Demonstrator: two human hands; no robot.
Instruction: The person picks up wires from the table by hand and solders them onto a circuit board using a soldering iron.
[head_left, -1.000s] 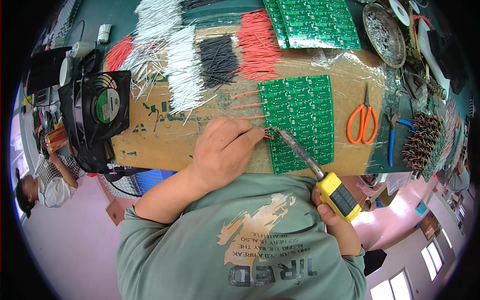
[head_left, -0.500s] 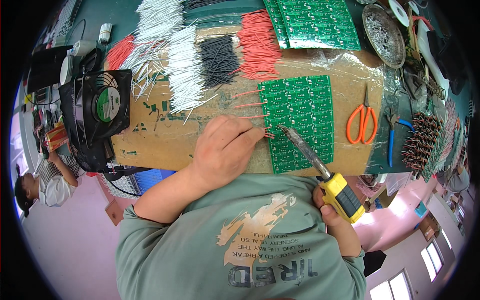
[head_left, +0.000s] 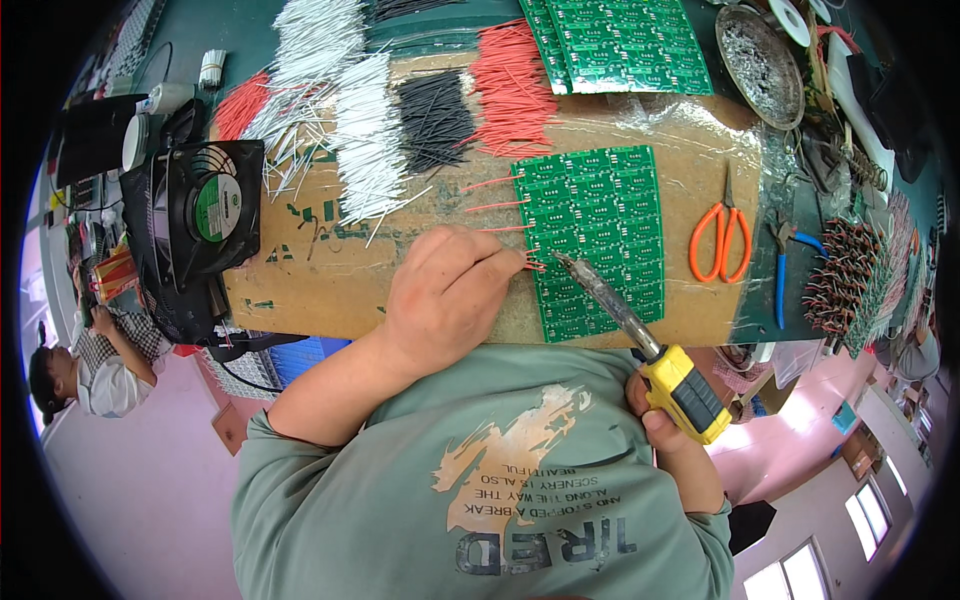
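A green circuit board panel (head_left: 600, 220), made up of many small repeated units, is laid flat near the middle of the near edge of the tabletop (head_left: 760, 312), on a brown sheet (head_left: 320, 290). Along the upper part of its left edge, three thin red wires (head_left: 495, 207) are spaced out, pointing left. Lower on that edge, short red wire ends (head_left: 535, 266) are seen at the fingertips of the left hand (head_left: 445, 290), whose thumb and fingers are pinched together on them; how many are held cannot be told. A soldering iron (head_left: 660, 362) is gripped by the right hand (head_left: 660, 428), closed around its yellow and black handle. The iron is slanted over the panel, its tip near the wire ends; whether the panel is touched cannot be told.

To the right, orange-handled scissors (head_left: 728, 206) and blue-handled pliers (head_left: 781, 270) are laid out, with a bristling bundle of wires (head_left: 845, 285) by the right edge. Toward the far edge, more green boards (head_left: 635, 45) are stacked; a metal dish (head_left: 765, 75) is set toward the far right corner. Left of the stack, red (head_left: 512, 90), black (head_left: 436, 108) and white wires (head_left: 372, 150) are heaped. A black fan (head_left: 180, 215) is stood by the left edge.
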